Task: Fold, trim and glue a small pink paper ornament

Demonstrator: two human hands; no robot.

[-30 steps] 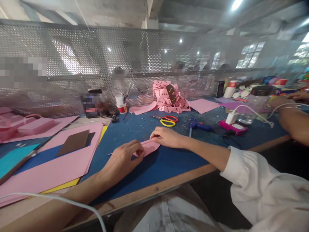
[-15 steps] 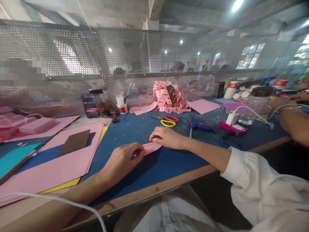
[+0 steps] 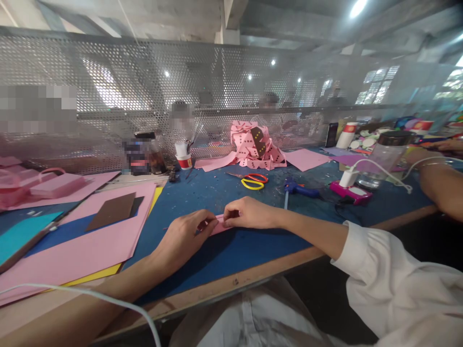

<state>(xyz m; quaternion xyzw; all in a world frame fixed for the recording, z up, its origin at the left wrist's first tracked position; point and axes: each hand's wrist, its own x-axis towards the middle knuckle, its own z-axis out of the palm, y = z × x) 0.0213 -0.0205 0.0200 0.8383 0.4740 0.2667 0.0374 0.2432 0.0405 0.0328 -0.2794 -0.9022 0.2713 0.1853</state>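
A narrow strip of pink foam or paper point(image 3: 221, 227) lies low over the blue tabletop point(image 3: 231, 260), partly covered by my fingers. My left hand point(image 3: 188, 232) pinches its left part between thumb and fingers. Close beside it, my right hand point(image 3: 248, 212) is closed on the strip with thumb and fingertips. Just beyond my hands rest scissors point(image 3: 253, 182) with one red and one yellow handle loop. A blue glue gun point(image 3: 302, 189) lies to the right, a pale stick near its front.
Pink sheets point(image 3: 90, 250) with a brown piece point(image 3: 112, 211) on top are at left. A dotted pink pile point(image 3: 253, 144) stands by the perforated screen point(image 3: 206, 96). A magenta power strip point(image 3: 350, 193), a clear jar point(image 3: 387, 159) and another person's arm point(image 3: 437, 180) are at right.
My right hand has moved slightly down and left, closer to my left hand, and its fingertips now pinch the pink strip. My left hand stays on the strip.
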